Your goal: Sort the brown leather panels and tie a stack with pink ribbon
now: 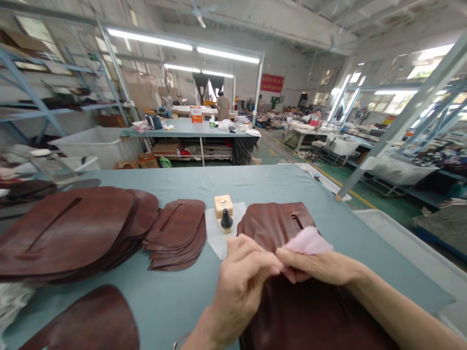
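My right hand [317,266] is closed on a pale pink cloth [308,240], which bunches up above the thumb. Against its fingertips press those of my left hand [242,274], curled in a pinch; whatever sits between them is too small or hidden to make out. Both hands hover over a stack of brown leather pieces [268,218] with a slot cut near the top right. Just beyond my left hand, a cream square bottle [223,206] stands beside a black cone-shaped nozzle [226,219] on a white paper sheet [215,243].
Two more stacks of slotted brown leather, one large [76,223] and one small [178,223], lie to the left. A single curved leather piece [91,321] rests near the front edge. A metal post [397,116] rises past the table's right side. Two people are farther back.
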A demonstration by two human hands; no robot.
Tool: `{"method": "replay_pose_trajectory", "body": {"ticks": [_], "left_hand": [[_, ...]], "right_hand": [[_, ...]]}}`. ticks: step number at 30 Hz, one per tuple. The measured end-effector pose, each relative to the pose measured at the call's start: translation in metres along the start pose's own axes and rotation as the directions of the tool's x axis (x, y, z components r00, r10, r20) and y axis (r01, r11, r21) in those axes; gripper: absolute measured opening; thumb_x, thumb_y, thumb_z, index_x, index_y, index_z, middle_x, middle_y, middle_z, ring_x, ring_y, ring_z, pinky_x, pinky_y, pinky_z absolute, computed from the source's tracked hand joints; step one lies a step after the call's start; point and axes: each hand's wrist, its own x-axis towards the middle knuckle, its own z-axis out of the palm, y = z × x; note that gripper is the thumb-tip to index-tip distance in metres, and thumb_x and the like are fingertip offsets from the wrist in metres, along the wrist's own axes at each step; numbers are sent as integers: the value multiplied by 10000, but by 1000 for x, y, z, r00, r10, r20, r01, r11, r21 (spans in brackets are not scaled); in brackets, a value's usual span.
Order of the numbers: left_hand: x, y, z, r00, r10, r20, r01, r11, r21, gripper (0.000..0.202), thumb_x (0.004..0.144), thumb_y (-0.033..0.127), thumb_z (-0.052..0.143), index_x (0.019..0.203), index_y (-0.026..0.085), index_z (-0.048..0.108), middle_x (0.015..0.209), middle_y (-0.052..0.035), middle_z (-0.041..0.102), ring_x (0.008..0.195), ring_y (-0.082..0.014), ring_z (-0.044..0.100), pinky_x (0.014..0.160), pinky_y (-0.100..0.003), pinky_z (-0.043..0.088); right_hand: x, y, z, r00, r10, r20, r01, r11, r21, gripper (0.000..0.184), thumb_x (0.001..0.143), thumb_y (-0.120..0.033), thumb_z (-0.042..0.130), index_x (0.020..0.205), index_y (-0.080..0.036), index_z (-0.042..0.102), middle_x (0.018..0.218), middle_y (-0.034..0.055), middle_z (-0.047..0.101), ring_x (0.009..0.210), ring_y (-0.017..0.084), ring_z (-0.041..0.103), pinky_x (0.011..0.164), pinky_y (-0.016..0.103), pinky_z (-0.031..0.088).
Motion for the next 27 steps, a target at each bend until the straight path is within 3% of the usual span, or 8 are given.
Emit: {"method": "replay_pose_trajectory", "body": {"ticks": [2, 5, 8, 12, 17, 19, 24, 27], "left_hand": [[-3, 4, -4, 979, 90, 182, -76, 994, -79, 55, 880, 234, 586, 857, 218, 633, 823, -10, 639, 841, -151, 518, 854, -299, 381], [2, 7, -10, 944, -158, 289, 207, 967, -147, 237, 923, 387, 487, 1044, 201, 567, 1045, -70, 600, 981, -179, 530, 892, -313, 426], [14, 3, -10, 844, -439, 309, 494, 859, -130, 359, 970, 441, 313, 1166, 195, 488, 996, -64, 608, 887, -162, 576, 792, -292, 481], [34, -10, -4, 685, -436, 584, 617, 773, -147, 485, 944, 543, 285, 1233, 189, 449, 678, -7, 595, 588, -141, 577, 522, -232, 454], [54, -25, 4, 489, -305, 817, 705, 689, -165, 471, 931, 570, 284, 1025, 162, 499, 606, 6, 569, 480, -109, 525, 465, -204, 407], [58, -27, 4, 503, -290, 814, 652, 745, -137, 436, 941, 531, 300, 857, 155, 503, 652, -5, 563, 559, -108, 535, 536, -216, 430], [65, -21, -2, 755, -190, 628, 116, 981, 157, 319, 947, 351, 413, 706, 161, 499, 743, 11, 487, 695, -106, 470, 653, -238, 373], [68, -14, -5, 766, -132, 630, -109, 938, 330, 302, 952, 275, 417, 677, 159, 462, 743, 11, 457, 681, -107, 437, 616, -245, 325]], "right_hand": [[2, -1, -7, 982, -80, 170, 74, 996, 40, 506, 896, -582, 423, 706, -133, 561, 600, -30, 445, 530, 76, 385, 493, 207, 305], [2, -5, -9, 958, -249, 139, 278, 924, -263, 401, 938, -440, 441, 705, -139, 567, 561, -43, 437, 498, 70, 378, 499, 213, 295], [-2, -4, -2, 864, -502, 34, 335, 525, -782, 258, 950, -221, 429, 741, -144, 560, 648, -1, 543, 577, 102, 462, 564, 251, 316], [-7, 0, 7, 603, -779, 172, 180, -78, -981, 177, 915, -120, 442, 811, -112, 586, 674, 30, 559, 611, 149, 479, 576, 316, 300], [-10, 5, 6, 500, -843, 198, 104, -168, -980, 102, 880, -150, 514, 853, -106, 602, 693, 25, 544, 627, 150, 462, 571, 332, 271], [-11, 7, 5, 489, -858, 157, 65, -144, -988, 83, 866, -158, 538, 803, -135, 588, 681, 15, 525, 618, 149, 436, 559, 336, 237], [-11, 10, 8, 485, -873, 58, -27, -81, -996, 243, 850, -149, 554, 624, -184, 472, 611, 2, 460, 592, 152, 371, 548, 346, 170], [-9, 9, 9, 499, -866, 39, -18, -56, -998, 242, 863, -148, 539, 633, -186, 473, 614, 0, 464, 589, 153, 365, 544, 343, 160]]}}
